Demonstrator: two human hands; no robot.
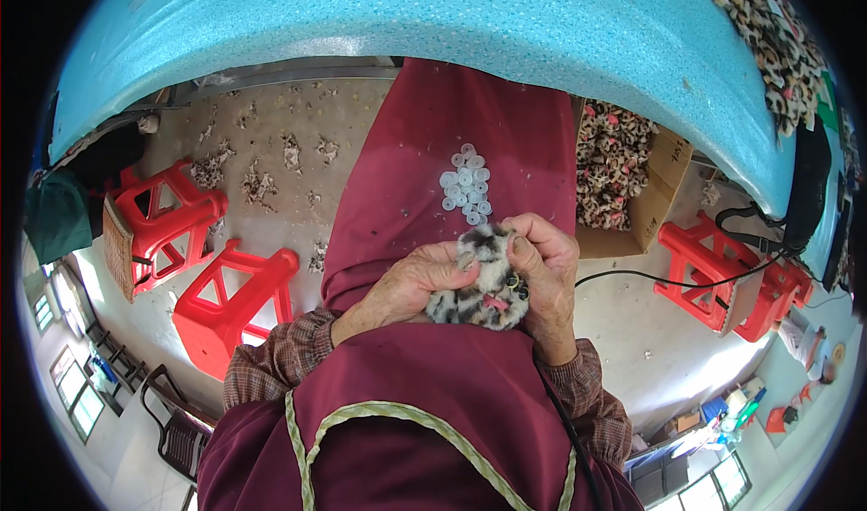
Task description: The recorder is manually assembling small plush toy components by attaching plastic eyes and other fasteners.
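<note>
Over my lap, both hands hold one small plush animal head point(483, 272) in black, white and tan spotted fur, with a pink patch and dark shiny eyes showing on its right side. My left hand point(411, 285) is closed on its left side, thumb pressed into the fur. On the other side my right hand point(546, 272) pinches the upper part between thumb and bent fingers. What lies under the fingers is hidden. Just beyond the plush, a cluster of small translucent white plastic discs point(466, 184) rests on the maroon apron point(388, 195).
A blue speckled table point(406, 14) spans the far side, with a heap of spotted plush pieces point(768, 41) at its right. Beside my right knee stands a cardboard box point(666, 172) full of similar pieces. Red stools point(230, 303) flank me; fur scraps point(259, 186) litter the floor. A black cord point(623, 274) runs rightward.
</note>
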